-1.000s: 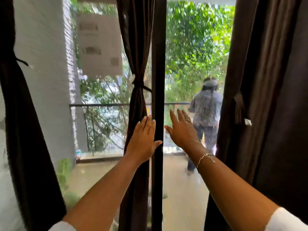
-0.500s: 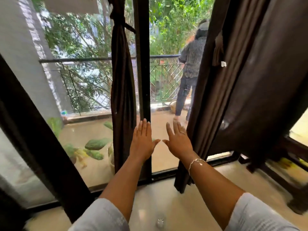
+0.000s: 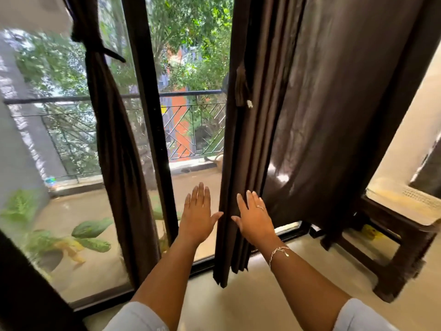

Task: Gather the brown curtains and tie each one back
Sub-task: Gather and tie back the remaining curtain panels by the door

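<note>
The loose curtain (image 3: 248, 144) hangs between the hands and behind the right one, its folded front edge dropping to the floor (image 3: 262, 302) and the rest of the cloth spreading wide to the right. Its tie (image 3: 241, 88) dangles unused high above the hands, so this curtain is neither gathered nor bound. The left hand (image 3: 198, 217) is flat with straight fingers just left of that edge, thumb tip at the cloth. The right hand (image 3: 254, 219) is equally flat and lies over the folds; neither hand grips anything, and the two are set a little apart with the edge between them. I judge the gathering of this curtain is only about to start.

Left of the left hand, beyond the door frame (image 3: 149, 120), the tied curtain (image 3: 114, 151) is already cinched by a knot (image 3: 91, 45) well above, so that part looks done. A dark strip (image 3: 21, 290) far to the lower left may be another curtain; whether it is tied cannot be told.

A wooden stool (image 3: 401, 237) stands right of the right hand.
</note>
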`<state>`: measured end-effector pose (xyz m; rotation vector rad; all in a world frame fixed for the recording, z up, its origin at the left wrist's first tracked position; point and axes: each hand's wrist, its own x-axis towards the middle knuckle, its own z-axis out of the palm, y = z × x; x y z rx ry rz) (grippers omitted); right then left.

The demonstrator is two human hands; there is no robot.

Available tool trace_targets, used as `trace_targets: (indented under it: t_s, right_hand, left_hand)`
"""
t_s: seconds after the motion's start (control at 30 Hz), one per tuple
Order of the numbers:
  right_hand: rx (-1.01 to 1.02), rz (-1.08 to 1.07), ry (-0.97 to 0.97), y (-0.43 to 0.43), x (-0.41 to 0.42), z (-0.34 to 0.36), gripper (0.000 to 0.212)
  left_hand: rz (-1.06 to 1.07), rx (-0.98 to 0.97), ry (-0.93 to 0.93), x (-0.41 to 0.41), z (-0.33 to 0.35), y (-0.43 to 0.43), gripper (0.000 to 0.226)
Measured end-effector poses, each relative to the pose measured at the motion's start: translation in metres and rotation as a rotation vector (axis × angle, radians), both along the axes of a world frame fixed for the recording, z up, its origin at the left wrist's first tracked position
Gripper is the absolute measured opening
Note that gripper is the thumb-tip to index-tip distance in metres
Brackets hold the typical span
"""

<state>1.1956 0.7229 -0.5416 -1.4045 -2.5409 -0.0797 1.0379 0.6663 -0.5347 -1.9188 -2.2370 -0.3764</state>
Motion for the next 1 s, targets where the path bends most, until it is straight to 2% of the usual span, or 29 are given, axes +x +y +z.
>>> trace_targets:
  t_s: [0.3, 0.5, 0.77, 1.0]
  right_hand:
    - [0.044, -0.028, -0.026, 0.070, 0.107, 0.010, 0.067]
    - [0.069, -0.032, 0.003, 0.107, 0.141, 0.031, 0.067]
    - [0.189, 0.035, 0.139, 0.167, 0.124, 0.113, 0.066]
    - [0.433, 0.076, 0.266, 0.229, 0.085, 0.234, 0.061]
  left_hand:
    - [-0.032, 0.029, -0.020, 0.110, 0.007, 0.071, 0.077]
    - [-0.047, 0.054, -0.005, 0.151, 0.025, 0.107, 0.077]
    - [-0.080, 0.214, 0.133, 0.147, 0.113, 0.172, 0.077]
    - [-0.132, 0.513, 0.287, 0.116, 0.240, 0.236, 0.076]
